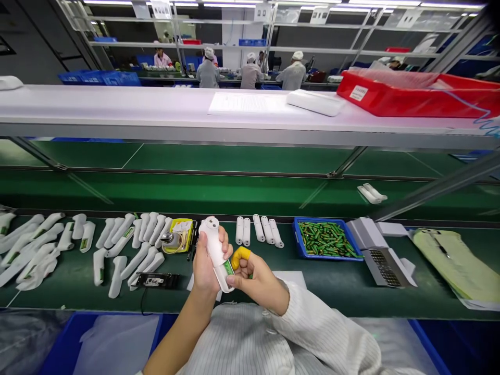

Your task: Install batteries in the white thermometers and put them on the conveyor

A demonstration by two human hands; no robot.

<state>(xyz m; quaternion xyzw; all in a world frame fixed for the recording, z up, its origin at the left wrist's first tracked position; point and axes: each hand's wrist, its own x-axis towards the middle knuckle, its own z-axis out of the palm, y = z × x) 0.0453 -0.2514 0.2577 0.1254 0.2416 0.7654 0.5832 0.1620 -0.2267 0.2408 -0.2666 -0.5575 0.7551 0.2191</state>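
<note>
In the centre of the frame, the left hand point(203, 268) is clasped around a white device point(213, 244), its long axis slanting from upper left to lower right. The right hand point(260, 281), fingers curled, is nearer the open lower end, right beside the green cell point(228, 267); whether it grips anything, I cannot tell.

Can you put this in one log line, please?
left hand: holds white device | right hand: at its green battery | right of both: blue tray

A white device point(213, 245) is slanting from far left to near right, its open near end showing a green battery point(228, 267).
</note>
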